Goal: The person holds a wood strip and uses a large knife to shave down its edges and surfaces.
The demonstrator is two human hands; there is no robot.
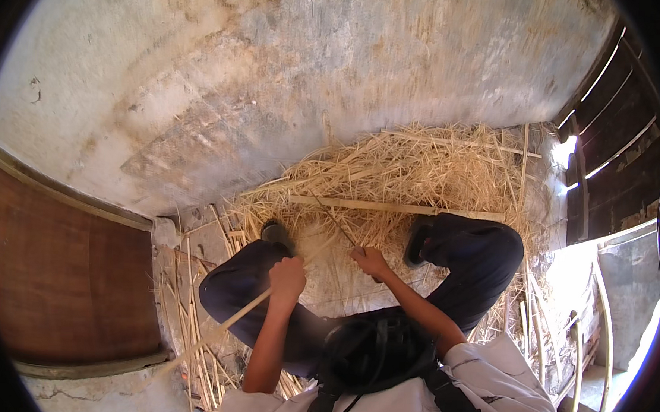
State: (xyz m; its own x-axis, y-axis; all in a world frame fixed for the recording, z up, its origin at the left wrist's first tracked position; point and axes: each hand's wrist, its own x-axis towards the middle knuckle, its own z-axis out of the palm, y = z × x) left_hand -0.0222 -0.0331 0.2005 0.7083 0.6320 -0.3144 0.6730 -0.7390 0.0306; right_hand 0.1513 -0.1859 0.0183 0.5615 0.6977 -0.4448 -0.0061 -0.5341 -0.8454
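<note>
My left hand (287,280) is closed round a long, pale bamboo strip (244,310). The strip slants from the lower left up past my fist, and its far end blurs between my feet. My right hand (372,263) grips a knife (341,226) by its handle, just right of the strip's far end. The thin, dark blade points up and to the left, over the shavings. Whether the blade touches the strip, I cannot tell. Both hands are held between my bent knees.
A heap of pale shavings (429,170) lies along the stained wall (337,65), with a flat bamboo slat (397,207) across its front. Several cut strips (189,325) lie at my left. A brown wooden panel (65,267) stands far left; poles (576,375) lean at right.
</note>
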